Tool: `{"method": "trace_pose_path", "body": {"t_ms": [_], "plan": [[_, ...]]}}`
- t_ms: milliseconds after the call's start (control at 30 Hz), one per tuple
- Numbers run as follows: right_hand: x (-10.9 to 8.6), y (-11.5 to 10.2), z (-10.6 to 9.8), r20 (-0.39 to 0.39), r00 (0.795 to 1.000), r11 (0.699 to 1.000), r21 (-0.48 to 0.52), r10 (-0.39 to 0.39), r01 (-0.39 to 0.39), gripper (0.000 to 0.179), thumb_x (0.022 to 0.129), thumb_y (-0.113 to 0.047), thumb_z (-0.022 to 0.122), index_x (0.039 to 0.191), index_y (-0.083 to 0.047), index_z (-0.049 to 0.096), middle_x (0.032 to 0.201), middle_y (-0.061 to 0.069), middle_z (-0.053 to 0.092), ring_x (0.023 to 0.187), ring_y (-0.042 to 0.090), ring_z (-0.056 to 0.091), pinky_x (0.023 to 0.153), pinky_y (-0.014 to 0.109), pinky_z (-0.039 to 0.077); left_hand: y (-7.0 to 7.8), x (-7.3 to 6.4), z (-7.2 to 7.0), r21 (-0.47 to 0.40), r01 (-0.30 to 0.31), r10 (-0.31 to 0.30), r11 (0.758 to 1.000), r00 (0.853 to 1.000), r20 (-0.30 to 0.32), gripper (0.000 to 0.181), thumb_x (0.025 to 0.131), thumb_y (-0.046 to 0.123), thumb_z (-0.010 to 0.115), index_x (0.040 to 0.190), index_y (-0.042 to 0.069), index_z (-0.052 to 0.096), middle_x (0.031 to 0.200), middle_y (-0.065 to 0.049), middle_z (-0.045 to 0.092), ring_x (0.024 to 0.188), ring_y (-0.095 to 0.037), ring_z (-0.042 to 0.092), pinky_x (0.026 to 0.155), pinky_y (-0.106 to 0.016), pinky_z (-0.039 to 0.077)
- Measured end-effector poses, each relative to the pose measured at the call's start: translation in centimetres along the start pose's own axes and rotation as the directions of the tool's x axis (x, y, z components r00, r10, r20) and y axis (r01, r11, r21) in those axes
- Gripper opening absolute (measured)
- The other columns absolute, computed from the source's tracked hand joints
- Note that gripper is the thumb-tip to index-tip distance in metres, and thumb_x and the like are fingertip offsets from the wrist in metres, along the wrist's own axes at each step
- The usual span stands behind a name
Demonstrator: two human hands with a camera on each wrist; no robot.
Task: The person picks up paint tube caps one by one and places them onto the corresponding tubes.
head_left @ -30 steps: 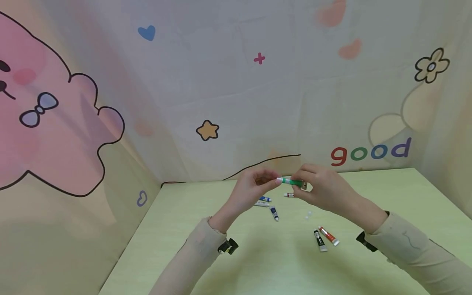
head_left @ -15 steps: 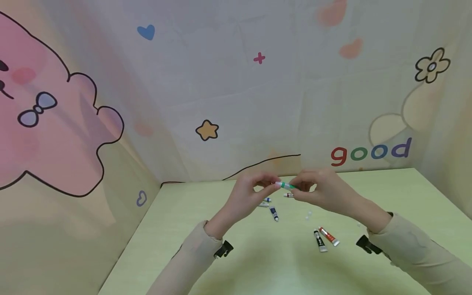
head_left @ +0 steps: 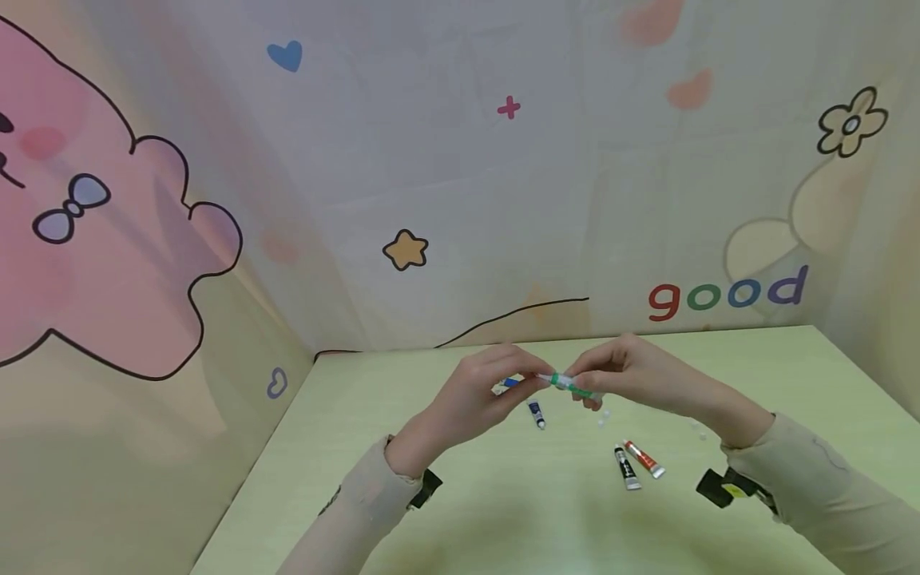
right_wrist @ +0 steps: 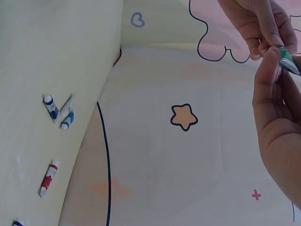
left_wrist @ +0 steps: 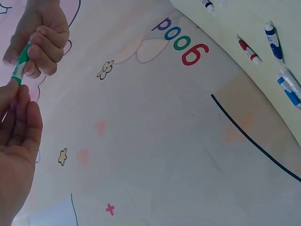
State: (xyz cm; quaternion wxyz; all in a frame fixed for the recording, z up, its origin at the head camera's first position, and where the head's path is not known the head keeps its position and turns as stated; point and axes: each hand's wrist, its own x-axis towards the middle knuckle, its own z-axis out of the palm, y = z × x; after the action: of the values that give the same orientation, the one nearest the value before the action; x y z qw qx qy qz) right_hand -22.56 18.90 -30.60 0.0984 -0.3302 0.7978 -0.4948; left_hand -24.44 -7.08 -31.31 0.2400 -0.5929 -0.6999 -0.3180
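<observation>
A small green-and-white paint tube (head_left: 568, 384) is held above the table between both hands. My left hand (head_left: 477, 395) pinches its white tip end between thumb and fingertips. From the other side my right hand (head_left: 640, 379) grips the tube's body with thumb and curled fingers. In the left wrist view the tube (left_wrist: 19, 68) shows between the two hands. The right wrist view shows the tube's flat crimped end (right_wrist: 289, 66) beyond the right fingers. Whether a cap sits on the tip is hidden by the left fingertips.
On the pale green table (head_left: 503, 511) lie a black tube (head_left: 628, 468), an orange-red tube (head_left: 644, 460) and a dark blue tube (head_left: 537, 414). A red tube (left_wrist: 248, 50) and a blue tube (left_wrist: 289, 91) lie near its back edge. Tiny whitish bits (head_left: 604, 417) lie nearby. A printed curtain stands behind.
Both hands have lowered slightly with the green paint tube. The right hand has turned and shifted its grip along the body. The tube's right end now tilts downward more.
</observation>
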Motion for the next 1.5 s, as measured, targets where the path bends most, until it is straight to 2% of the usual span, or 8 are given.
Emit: {"method": "trace_pose_path", "body": {"t_ms": [200,433,633,700,833,933,1200,1500], "plan": [[-0.4,-0.1,0.4,-0.069,0.996,0.998,-0.015,0.062,-0.063,0.023,0.101,-0.026,0.064,0.117,-0.014,0.075,0.092,0.006,0.071,0.085,0.028,0.068,0.085,0.039,0.054,0.1,-0.6,0.1,-0.018,0.11,-0.11,0.994,0.994,-0.007,0.016,0.091,0.0,0.073,0.106,0.004,0.07,0.097,-0.002,0.071,0.088,-0.008,0.063,0.081,-0.017,0.051],[-0.1,-0.2,1.0,-0.149,0.984,0.994,-0.01,0.103,-0.106,0.025,0.097,-0.033,0.069,0.116,-0.017,0.074,0.099,0.005,0.073,0.092,0.028,0.068,0.088,0.042,0.052,-0.3,-1.5,0.8,-0.117,0.278,-0.286,0.953,0.957,-0.055,0.011,0.095,0.008,0.071,0.105,0.005,0.071,0.092,0.0,0.071,0.079,-0.005,0.065,0.072,-0.02,0.053],[0.1,0.3,2.0,-0.206,0.978,0.994,-0.111,-0.043,0.02,0.024,0.09,-0.025,0.078,0.113,-0.017,0.076,0.103,-0.002,0.072,0.092,0.018,0.07,0.083,0.033,0.057,-0.3,-1.9,1.3,-0.161,0.352,-0.366,0.922,0.929,-0.063,0.012,0.096,0.012,0.07,0.106,0.006,0.072,0.091,0.001,0.071,0.08,-0.004,0.065,0.072,-0.023,0.054],[0.2,0.5,2.4,-0.234,0.956,0.966,-0.226,-0.179,0.125,0.021,0.089,-0.018,0.079,0.11,-0.016,0.076,0.097,-0.007,0.071,0.085,0.012,0.068,0.078,0.029,0.058,-0.2,-1.9,1.4,-0.167,0.367,-0.381,0.915,0.923,-0.059,0.013,0.097,0.013,0.069,0.107,0.006,0.072,0.092,0.0,0.072,0.081,-0.004,0.064,0.073,-0.024,0.055],[0.4,1.0,3.0,-0.243,0.863,0.832,-0.469,-0.444,0.296,0.023,0.084,-0.005,0.081,0.105,-0.013,0.077,0.091,-0.013,0.068,0.075,0.003,0.062,0.069,0.024,0.057,-0.1,-1.8,1.5,-0.167,0.373,-0.386,0.913,0.92,-0.059,0.014,0.097,0.014,0.069,0.107,0.006,0.072,0.094,-0.001,0.072,0.083,-0.006,0.064,0.075,-0.025,0.055],[0.5,1.2,3.1,-0.216,0.822,0.774,-0.521,-0.527,0.36,0.024,0.083,0.0,0.08,0.106,-0.009,0.076,0.088,-0.013,0.067,0.071,0.0,0.059,0.067,0.022,0.055,-0.1,-1.7,1.6,-0.146,0.354,-0.366,0.924,0.928,-0.066,0.013,0.096,0.013,0.07,0.107,0.005,0.072,0.093,0.0,0.071,0.083,-0.005,0.062,0.075,-0.023,0.054],[0.3,1.7,2.6,-0.151,0.846,0.791,-0.467,-0.512,0.395,0.022,0.088,0.003,0.072,0.103,-0.012,0.075,0.08,-0.015,0.064,0.07,0.002,0.058,0.063,0.022,0.052,0.1,-1.4,1.7,-0.017,0.169,-0.17,0.985,0.983,-0.062,0.013,0.094,0.006,0.072,0.106,0.004,0.071,0.094,-0.002,0.071,0.082,-0.005,0.063,0.075,-0.015,0.051],[0.0,1.3,2.5,-0.141,0.897,0.863,-0.37,-0.419,0.345,0.02,0.095,-0.001,0.066,0.107,-0.014,0.075,0.08,-0.015,0.063,0.067,0.005,0.059,0.057,0.024,0.05,0.2,-1.4,1.7,-0.018,0.149,-0.15,0.989,0.985,-0.083,0.012,0.093,0.003,0.071,0.105,0.004,0.071,0.095,-0.003,0.072,0.083,-0.007,0.064,0.076,-0.016,0.052]]}}
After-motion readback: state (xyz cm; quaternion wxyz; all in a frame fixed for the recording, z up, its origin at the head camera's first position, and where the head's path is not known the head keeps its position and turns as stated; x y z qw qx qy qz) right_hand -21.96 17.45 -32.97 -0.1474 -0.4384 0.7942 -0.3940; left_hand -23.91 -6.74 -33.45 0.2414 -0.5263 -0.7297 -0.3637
